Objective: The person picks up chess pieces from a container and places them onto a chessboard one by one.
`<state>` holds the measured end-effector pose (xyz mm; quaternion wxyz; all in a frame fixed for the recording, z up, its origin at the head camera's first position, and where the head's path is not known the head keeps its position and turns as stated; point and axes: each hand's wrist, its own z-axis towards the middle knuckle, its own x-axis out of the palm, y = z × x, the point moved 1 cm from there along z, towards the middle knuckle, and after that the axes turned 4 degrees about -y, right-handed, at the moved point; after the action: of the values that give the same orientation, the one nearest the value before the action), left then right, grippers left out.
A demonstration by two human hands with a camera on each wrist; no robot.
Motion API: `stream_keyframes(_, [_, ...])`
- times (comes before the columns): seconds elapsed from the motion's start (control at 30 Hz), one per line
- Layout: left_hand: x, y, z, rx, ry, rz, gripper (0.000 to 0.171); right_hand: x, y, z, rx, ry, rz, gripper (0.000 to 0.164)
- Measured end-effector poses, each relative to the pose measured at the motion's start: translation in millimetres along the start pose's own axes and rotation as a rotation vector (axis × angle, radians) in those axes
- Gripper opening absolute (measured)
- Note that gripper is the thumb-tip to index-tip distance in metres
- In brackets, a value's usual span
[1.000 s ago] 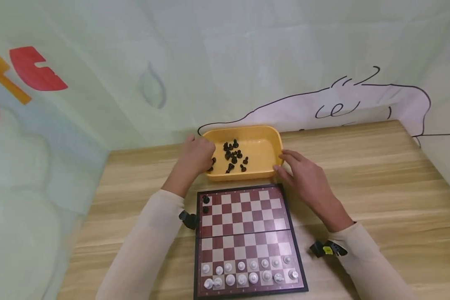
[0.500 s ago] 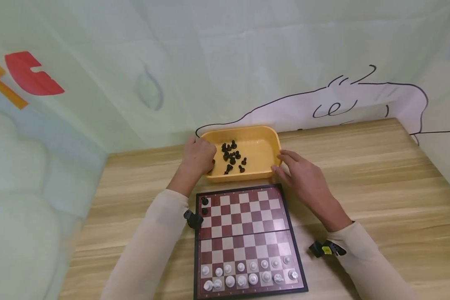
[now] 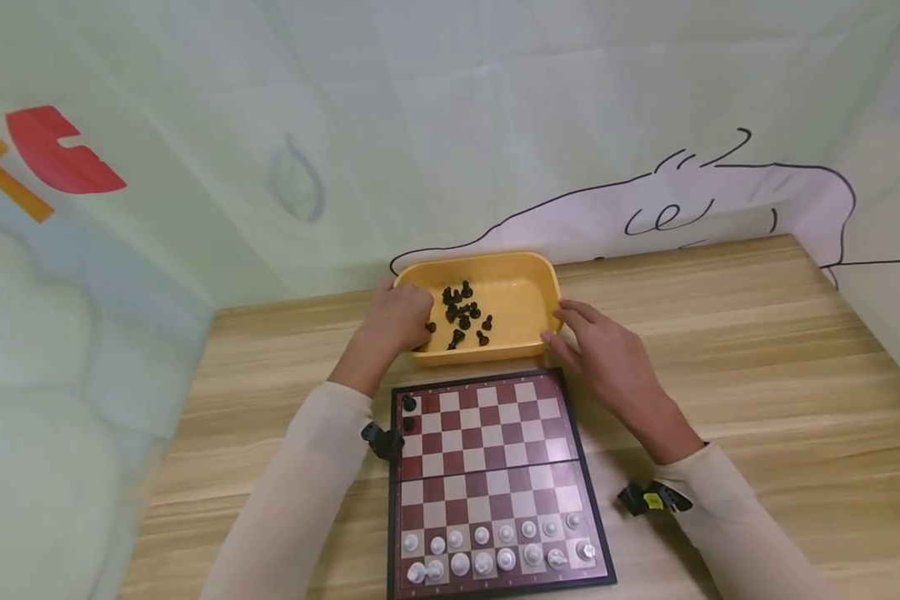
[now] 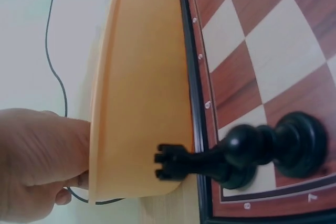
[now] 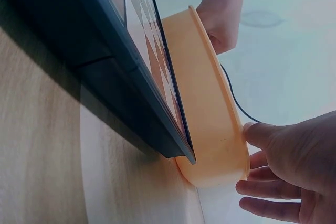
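Observation:
My left hand [image 3: 393, 318] reaches over the left end of a yellow plastic bin [image 3: 528, 312]. Its fingertips are hidden by the hand in the head view and by the bin wall in the left wrist view, so a held piece cannot be seen. Several black chess pieces [image 3: 463, 312] lie loose in the bin. At the bin's right end, my right hand [image 3: 607, 354] touches the rim with thumb and fingertips, the fingers fairly straight in the right wrist view. Before the bin lies a chessboard [image 3: 487, 483]. A black rook [image 4: 205, 165] and a black pawn [image 4: 273, 142] stand at its far left corner.
Several white chess pieces [image 3: 495, 546] stand in two rows along the board's near edge. The wooden table [image 3: 757, 358] extends to both sides. A printed cloth backdrop [image 3: 450, 125] rises right behind the bin.
The left hand shifts slightly inside the bin's left end, and one black piece beside it shows a little more. The right hand keeps its place at the rim.

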<state>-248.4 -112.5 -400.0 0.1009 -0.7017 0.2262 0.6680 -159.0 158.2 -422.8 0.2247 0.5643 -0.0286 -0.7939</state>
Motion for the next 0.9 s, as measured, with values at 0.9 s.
stream_keyframes(0.9, [-12.5,5.4,-13.2,0.109,-0.137,-0.228,0.006,-0.3,0.3,0.1,-0.031,-0.021,-0.003,0.050])
